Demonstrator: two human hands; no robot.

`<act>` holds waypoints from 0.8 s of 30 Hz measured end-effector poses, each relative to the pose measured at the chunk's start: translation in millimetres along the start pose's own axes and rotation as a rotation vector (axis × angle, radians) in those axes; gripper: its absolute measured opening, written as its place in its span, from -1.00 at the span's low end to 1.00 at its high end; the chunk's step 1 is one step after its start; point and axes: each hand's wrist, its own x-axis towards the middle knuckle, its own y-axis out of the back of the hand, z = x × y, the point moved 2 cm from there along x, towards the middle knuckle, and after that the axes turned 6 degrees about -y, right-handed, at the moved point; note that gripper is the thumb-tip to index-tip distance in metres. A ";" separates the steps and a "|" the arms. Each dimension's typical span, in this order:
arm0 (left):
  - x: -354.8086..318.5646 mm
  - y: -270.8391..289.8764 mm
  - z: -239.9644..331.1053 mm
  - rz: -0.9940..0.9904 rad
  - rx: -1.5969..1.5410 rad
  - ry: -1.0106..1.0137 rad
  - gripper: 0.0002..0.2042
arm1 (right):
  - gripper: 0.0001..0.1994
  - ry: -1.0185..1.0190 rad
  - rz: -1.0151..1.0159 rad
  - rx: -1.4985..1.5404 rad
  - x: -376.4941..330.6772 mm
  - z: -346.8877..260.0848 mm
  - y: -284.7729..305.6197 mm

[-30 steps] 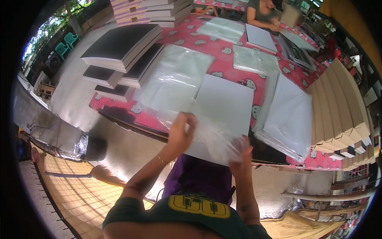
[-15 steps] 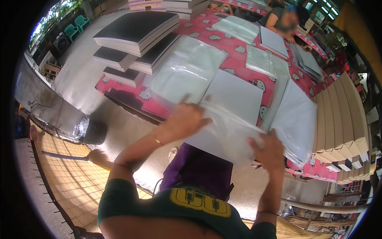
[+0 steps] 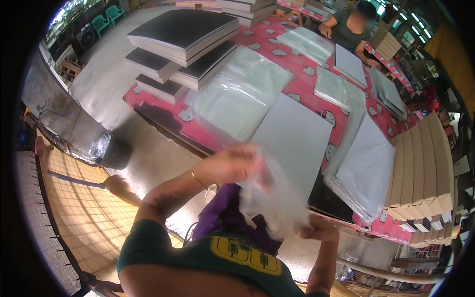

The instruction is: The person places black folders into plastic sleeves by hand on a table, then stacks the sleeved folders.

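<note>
A crumpled clear plastic bag [image 3: 282,198] hangs between my hands, above my lap at the table's front edge. My left hand [image 3: 232,166] is closed on its upper left part. Lower and to the right, my right hand [image 3: 319,230] has its fingers closed at the bag's other edge, somewhat blurred. Just beyond the bag lies a flat white block [image 3: 294,136], like a book or pad, bare on top. Left of that block is a pile of clear plastic sleeves [image 3: 242,94]. On its right sits a stack of plastic-wrapped white blocks [image 3: 366,163].
Thick black-covered books [image 3: 183,32] are stacked at the left of the pink patterned table [image 3: 264,37]. Brown-covered books [image 3: 420,168] stand in a row at right. A co-worker [image 3: 351,29] sits across the table. A broom [image 3: 118,188] lies at lower left.
The clear bag has come off the white block toward my body and bunched up. My left hand has risen slightly nearer me; my right hand has dropped lower, past the table edge.
</note>
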 end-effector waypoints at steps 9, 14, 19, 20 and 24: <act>-54.9 35.0 -28.3 0.238 -0.315 0.087 -0.71 | -0.51 0.105 0.039 0.440 4.4 28.3 -28.6; -83.0 49.5 -49.9 0.406 -0.209 0.226 -0.67 | -0.63 0.391 0.192 0.805 7.7 35.8 -45.7; -110.6 45.9 -105.4 0.816 0.285 0.212 -0.63 | -0.64 0.012 0.974 0.307 24.1 25.7 -83.1; -106.7 34.1 -108.9 0.961 0.344 0.251 -0.55 | -0.60 0.034 1.124 0.318 32.1 24.5 -90.8; -94.9 30.7 -121.1 0.934 0.703 0.071 -0.58 | -0.54 -0.008 1.297 0.226 51.2 18.7 -97.6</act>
